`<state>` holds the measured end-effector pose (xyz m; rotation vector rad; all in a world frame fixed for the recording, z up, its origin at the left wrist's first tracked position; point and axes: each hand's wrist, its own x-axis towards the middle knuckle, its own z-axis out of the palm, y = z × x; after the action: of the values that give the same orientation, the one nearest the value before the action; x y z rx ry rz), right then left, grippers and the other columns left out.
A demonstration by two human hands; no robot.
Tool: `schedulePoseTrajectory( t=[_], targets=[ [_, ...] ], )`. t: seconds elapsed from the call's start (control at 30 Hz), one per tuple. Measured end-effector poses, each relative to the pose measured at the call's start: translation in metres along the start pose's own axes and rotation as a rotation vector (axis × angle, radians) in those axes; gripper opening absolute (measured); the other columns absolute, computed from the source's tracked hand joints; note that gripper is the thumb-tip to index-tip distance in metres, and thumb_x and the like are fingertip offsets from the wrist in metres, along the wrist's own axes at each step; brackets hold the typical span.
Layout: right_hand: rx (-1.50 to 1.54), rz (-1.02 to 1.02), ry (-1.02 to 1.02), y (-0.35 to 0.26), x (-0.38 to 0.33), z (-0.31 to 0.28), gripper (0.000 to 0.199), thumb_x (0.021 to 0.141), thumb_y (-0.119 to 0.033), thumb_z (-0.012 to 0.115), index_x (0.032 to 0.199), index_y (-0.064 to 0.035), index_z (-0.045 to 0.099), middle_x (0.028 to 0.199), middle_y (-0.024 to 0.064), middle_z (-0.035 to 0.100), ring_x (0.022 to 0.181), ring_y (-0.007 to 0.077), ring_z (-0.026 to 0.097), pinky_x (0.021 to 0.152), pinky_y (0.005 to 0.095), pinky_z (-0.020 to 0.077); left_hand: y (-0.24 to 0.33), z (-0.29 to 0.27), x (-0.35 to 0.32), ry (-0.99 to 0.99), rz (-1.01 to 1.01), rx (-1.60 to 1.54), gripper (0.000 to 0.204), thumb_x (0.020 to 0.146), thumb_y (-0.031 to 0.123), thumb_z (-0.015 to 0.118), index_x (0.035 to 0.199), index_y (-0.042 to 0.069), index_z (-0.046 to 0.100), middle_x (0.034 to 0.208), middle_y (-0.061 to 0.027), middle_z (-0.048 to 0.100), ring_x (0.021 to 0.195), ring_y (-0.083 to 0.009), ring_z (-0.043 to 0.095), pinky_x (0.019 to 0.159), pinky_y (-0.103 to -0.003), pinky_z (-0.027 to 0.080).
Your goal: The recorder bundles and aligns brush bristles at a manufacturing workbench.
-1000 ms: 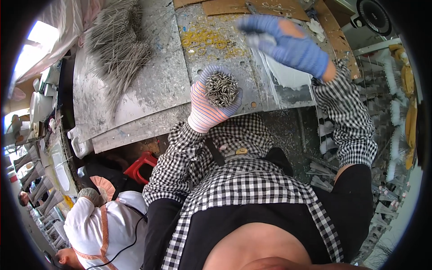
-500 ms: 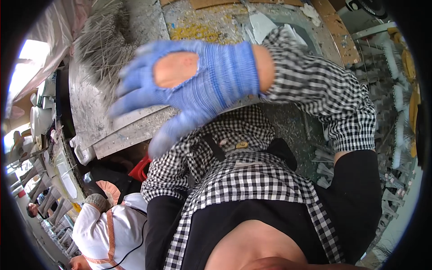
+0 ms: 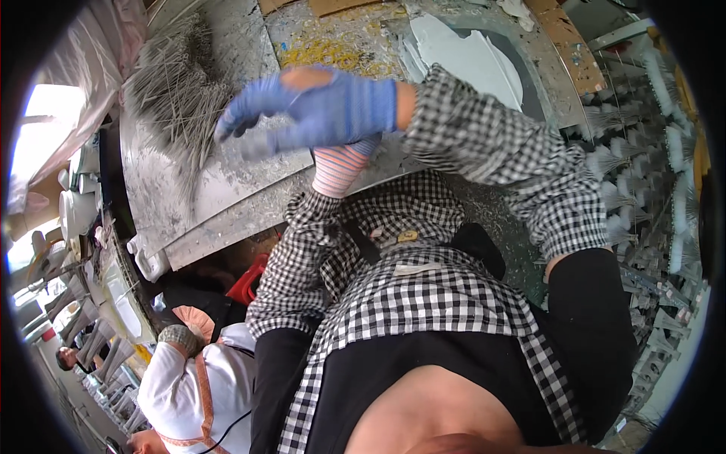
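My right hand (image 3: 321,110), in a blue knitted glove with a hole at its back, reaches leftward over the worktable. Its fingers are bent and stand apart from the thumb, somewhat blurred, and I see nothing between them. Just beyond the fingertips lies a heap of thin grey bristle-like strands (image 3: 178,83). Beneath the right hand is my left hand (image 3: 339,170), in a glove with pink and white stripes and some blue. The right hand covers its fingers, so what they hold, if anything, is hidden.
The scuffed grey worktable (image 3: 162,208) carries yellow bits (image 3: 325,54) and a smooth white patch (image 3: 469,60) on a dark sheet. Several fan-shaped bristle pieces (image 3: 620,163) stand at the right. A co-worker in a white top (image 3: 189,390) is at the lower left, near a red object (image 3: 248,280).
My right hand has turned from spread flat to bent fingers and sits a little farther back. The left glove now shows beneath it, and more of the white patch is visible.
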<state>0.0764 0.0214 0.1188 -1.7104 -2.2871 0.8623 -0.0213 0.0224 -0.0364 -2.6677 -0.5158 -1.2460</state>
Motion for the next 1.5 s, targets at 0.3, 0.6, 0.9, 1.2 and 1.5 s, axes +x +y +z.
schedulePoseTrajectory(
  t=[0.3,0.6,0.9,1.2,1.5],
  targets=[
    [0.306,-0.091,0.469,0.061,-0.079,0.085,0.028,0.092,-0.030,0.067,0.100,-0.0035,0.069,0.086,0.0112,0.070,0.079,0.0243,0.069,0.074,0.0352,0.0552,-0.027,-0.060,0.021,0.322,-1.312,-1.646,0.038,0.086,0.005,0.070,0.117,0.005,0.047,0.086,-0.0074,0.058,0.078,-0.0208,0.064,0.079,-0.042,0.057],
    [0.176,0.016,0.381,0.076,-0.132,0.079,0.018,0.087,-0.019,0.068,0.096,-0.0030,0.068,0.084,0.0140,0.067,0.075,0.0321,0.065,0.074,0.0389,0.0541,-0.075,-0.087,-0.022,0.576,-1.450,-1.812,0.018,0.089,0.011,0.069,0.100,0.008,0.056,0.083,-0.0025,0.058,0.078,-0.0161,0.058,0.093,-0.040,0.049],
    [0.593,0.241,0.345,0.061,-0.129,0.091,0.027,0.092,-0.026,0.070,0.104,-0.0021,0.071,0.092,0.0105,0.072,0.086,0.0189,0.069,0.081,0.0325,0.0554,-0.039,-0.105,-0.010,0.127,-1.486,-1.537,0.035,0.086,0.016,0.072,0.113,0.004,0.054,0.112,-0.0170,0.066,0.086,-0.0230,0.068,0.075,-0.039,0.059],
    [0.703,0.260,0.294,0.050,-0.107,0.111,0.044,0.088,-0.033,0.077,0.117,-0.0018,0.066,0.101,0.0101,0.069,0.095,0.0195,0.067,0.087,0.0328,0.0540,-0.011,-0.096,0.005,0.222,-1.480,-1.768,0.036,0.087,0.011,0.069,0.116,0.003,0.049,0.091,-0.0104,0.064,0.086,-0.0241,0.068,0.072,-0.039,0.059],
    [-0.276,0.179,0.418,0.108,-0.025,0.200,0.097,0.074,-0.067,0.064,0.150,-0.0116,0.039,0.153,0.0122,0.041,0.148,0.0325,0.028,0.123,0.0518,0.0091,0.014,0.013,-0.042,0.094,-1.000,-1.123,0.046,0.079,-0.002,0.078,0.119,0.001,0.057,0.099,-0.0029,0.067,0.089,-0.0115,0.064,0.079,-0.030,0.054]
  ],
)
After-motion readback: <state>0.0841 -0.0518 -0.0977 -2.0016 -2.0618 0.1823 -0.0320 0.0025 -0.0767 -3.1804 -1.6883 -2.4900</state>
